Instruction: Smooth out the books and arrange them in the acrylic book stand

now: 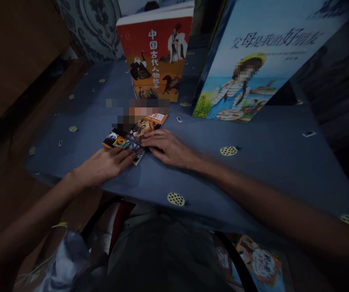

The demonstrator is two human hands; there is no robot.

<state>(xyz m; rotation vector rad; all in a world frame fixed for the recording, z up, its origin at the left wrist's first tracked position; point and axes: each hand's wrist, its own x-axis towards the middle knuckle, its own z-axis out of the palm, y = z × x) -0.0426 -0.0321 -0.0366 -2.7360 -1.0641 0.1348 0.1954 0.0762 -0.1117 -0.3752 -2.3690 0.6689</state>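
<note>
A small orange booklet (138, 129) with animal photos (a lion, a panda) lies flat on the blue patterned tablecloth (253, 162). My left hand (105, 164) rests palm down at its near corner, fingers stretched out and touching the cover. My right hand (165, 146) lies flat beside it on the right, fingertips pressing the booklet's right edge. Neither hand grips anything.
A red and orange book (157, 52) with Chinese characters stands upright behind the booklet. A large light-blue picture book (253, 61) leans at the right. A colourful printed item (261, 263) and crumpled fabric (67, 259) lie below the table's near edge.
</note>
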